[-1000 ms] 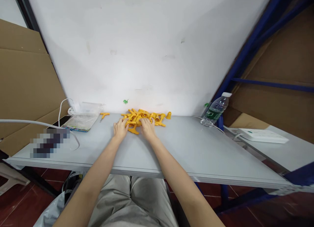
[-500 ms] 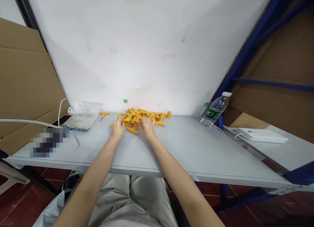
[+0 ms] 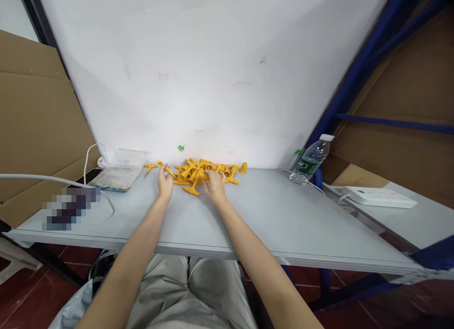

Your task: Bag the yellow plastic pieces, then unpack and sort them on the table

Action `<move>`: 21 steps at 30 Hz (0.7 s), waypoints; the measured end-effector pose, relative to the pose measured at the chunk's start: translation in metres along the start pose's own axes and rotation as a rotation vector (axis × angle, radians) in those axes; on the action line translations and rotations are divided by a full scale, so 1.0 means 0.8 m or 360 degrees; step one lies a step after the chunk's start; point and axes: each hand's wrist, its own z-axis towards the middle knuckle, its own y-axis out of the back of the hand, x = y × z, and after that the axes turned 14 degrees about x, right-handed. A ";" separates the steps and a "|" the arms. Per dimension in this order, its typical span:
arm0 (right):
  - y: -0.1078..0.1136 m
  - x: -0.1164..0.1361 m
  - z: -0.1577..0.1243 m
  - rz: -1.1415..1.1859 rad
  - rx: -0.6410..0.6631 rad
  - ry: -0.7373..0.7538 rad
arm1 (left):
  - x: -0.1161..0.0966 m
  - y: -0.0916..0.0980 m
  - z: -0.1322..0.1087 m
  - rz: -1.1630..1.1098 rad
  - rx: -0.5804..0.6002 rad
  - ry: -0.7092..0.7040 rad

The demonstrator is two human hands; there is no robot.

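Left hand (image 3: 165, 184) palm-inward, grip closed on corkscrew (image 3: 169, 171); right hand (image 3: 215, 187) palm-down, closed on sheath (image 3: 203, 176).

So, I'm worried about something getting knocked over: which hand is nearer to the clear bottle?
Right. The right hand is at the yellow pile, left of the clear bottle; the left hand is farther left, holding a yellow piece.

From the yellow pile (image 3: 191, 170), I've got tons of tabletop (image 3: 283, 215) to slide across at 4 o'clock, but the bottle (image 3: 308, 165) blocks 3. White wall (image 3: 227, 83) stops me at 12. At 9, left hand (image 3: 165, 183), then plastic bag (image 3: 118, 174). 6's a decent lane between the forearms (image 3: 248, 234).
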 end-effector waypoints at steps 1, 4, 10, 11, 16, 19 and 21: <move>0.000 0.000 0.000 0.0006 -0.0005 -0.0004 | 0.001 0.001 0.002 -0.0069 -0.0027 0.0009; -0.001 -0.002 0.000 0.0034 -0.0030 -0.0013 | 0.003 0.007 0.011 -0.0045 -0.0124 -0.0009; -0.003 -0.004 -0.002 0.0091 -0.0074 -0.0022 | 0.015 0.044 0.053 0.0458 -0.0213 -0.0074; -0.003 -0.004 -0.002 0.0095 -0.0073 -0.0023 | 0.017 0.052 0.061 0.0578 -0.0185 -0.0099; -0.001 -0.002 -0.002 0.0116 -0.0057 -0.0047 | 0.031 0.090 0.092 0.1099 0.0054 -0.0145; 0.001 0.000 -0.003 0.0122 -0.0042 -0.0056 | 0.044 0.099 0.102 0.1336 0.0213 -0.0100; 0.003 0.001 -0.003 0.0121 -0.0040 -0.0058 | 0.053 0.099 0.105 0.1459 0.0272 -0.0025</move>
